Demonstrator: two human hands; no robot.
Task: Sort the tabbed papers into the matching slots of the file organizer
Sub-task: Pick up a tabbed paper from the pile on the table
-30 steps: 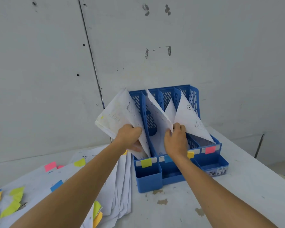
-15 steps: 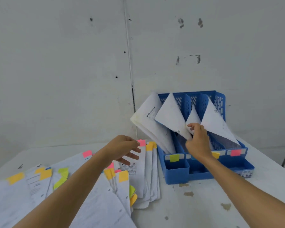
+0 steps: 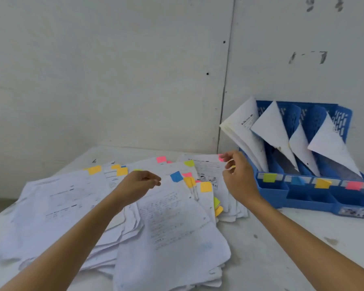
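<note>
Across the tabletop [image 3: 282, 238], the unsorted tabbed papers [image 3: 76, 198] are spread in an overlapping fan, evidently so that each coloured tab can be read at a glance. The file organizer [image 3: 273, 196] is stood just beside the pile on its right, against the wall [image 3: 114, 70], within easy reach. Sheets are already leaned in all four slots. Its front is marked with green [image 3: 269, 177], blue [image 3: 296, 181], orange [image 3: 322, 183] and pink [image 3: 354, 185] labels.

The left hand [image 3: 139, 183] is held over the pile, fingertips drawn together beside a blue-tabbed sheet [image 3: 177, 217]. Whether that sheet is pinched cannot be told. The right hand [image 3: 237, 177] is held between pile and organizer, fingers loosely curled and nothing grasped, close to a pink tab [image 3: 220, 158]. A fresh pick is judged to be in preparation.

Compared with half a second ago, the right hand has been withdrawn from the papers in the slots, where it was then resting. The left hand's fingers, then spread, have been brought together. The view has been turned leftward toward the pile.
</note>
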